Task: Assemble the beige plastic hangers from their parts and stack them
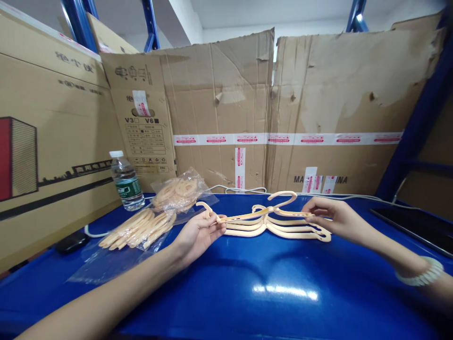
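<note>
Held between both hands, a beige plastic hanger (pixel 247 216) hovers just above the blue table, its hook pointing up and to the right. My left hand (pixel 200 236) pinches one end of it, while my right hand (pixel 327 215) grips the other end between thumb and fingers. Behind and below it lie several more beige hangers (pixel 247 232), grouped together on the table. A clear bag of beige hanger parts (pixel 141 229) rests left of my left hand. Another bag with round beige pieces (pixel 179 192) sits just behind that.
A water bottle (pixel 127 182) stands at the back left, with a black mouse-like object (pixel 72 241) in front. A flat black device (pixel 417 226) lies at the right. White cable (pixel 240 190) runs along the back beneath cardboard walls (pixel 219 108). The table (pixel 269 302) is glossy blue.
</note>
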A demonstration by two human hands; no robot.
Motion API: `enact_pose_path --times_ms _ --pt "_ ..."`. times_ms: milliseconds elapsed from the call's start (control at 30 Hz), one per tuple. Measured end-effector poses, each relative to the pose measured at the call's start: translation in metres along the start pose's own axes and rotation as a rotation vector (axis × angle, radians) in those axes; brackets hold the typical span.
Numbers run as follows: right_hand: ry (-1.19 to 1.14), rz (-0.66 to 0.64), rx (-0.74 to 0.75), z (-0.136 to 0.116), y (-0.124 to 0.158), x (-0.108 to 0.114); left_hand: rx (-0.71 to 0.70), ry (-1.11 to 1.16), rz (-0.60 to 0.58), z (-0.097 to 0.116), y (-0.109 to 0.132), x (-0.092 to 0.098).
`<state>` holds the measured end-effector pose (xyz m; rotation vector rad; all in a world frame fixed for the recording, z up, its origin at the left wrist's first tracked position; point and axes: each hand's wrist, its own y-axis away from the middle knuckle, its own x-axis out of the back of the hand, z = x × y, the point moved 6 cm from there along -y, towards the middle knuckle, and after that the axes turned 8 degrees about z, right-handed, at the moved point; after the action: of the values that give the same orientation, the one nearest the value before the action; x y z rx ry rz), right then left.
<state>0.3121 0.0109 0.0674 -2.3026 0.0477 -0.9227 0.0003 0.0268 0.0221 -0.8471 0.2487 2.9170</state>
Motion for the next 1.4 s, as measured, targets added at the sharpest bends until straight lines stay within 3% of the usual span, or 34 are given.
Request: enact_pose_path --times_ms 300,667,967,1100,1267,1333,1400 --pt "-0.029 -0.137 0.008 0.003 0.005 -0.011 -0.079 -0.116 -0.056 -0.001 -0.006 0.004" --pt "-0.04 -0.213 -0.069 -0.011 0.01 -0.018 -0.239 -0.108 0.038 0.006 -0.002 0.008" --pt "-0.082 -0.133 -0.149 -0.009 0.009 -0.013 -0.217 -0.085 0.134 0.006 -0.007 0.014" --pt "-0.142 -0.119 -0.221 -0.002 0.007 -0.011 -0.212 -0.084 0.065 0.006 -0.002 0.007" --pt "-0.201 -0.13 -0.258 -0.002 0.008 -0.013 -0.17 -0.141 0.1 0.003 -0.001 0.01" --pt "-0.231 -0.134 -0.246 -0.004 0.008 -0.01 -0.174 -0.283 0.03 -0.001 0.003 0.005" --pt "-0.251 -0.165 -0.241 -0.005 0.007 -0.007 -0.303 -0.526 -0.125 -0.001 0.016 -0.008"
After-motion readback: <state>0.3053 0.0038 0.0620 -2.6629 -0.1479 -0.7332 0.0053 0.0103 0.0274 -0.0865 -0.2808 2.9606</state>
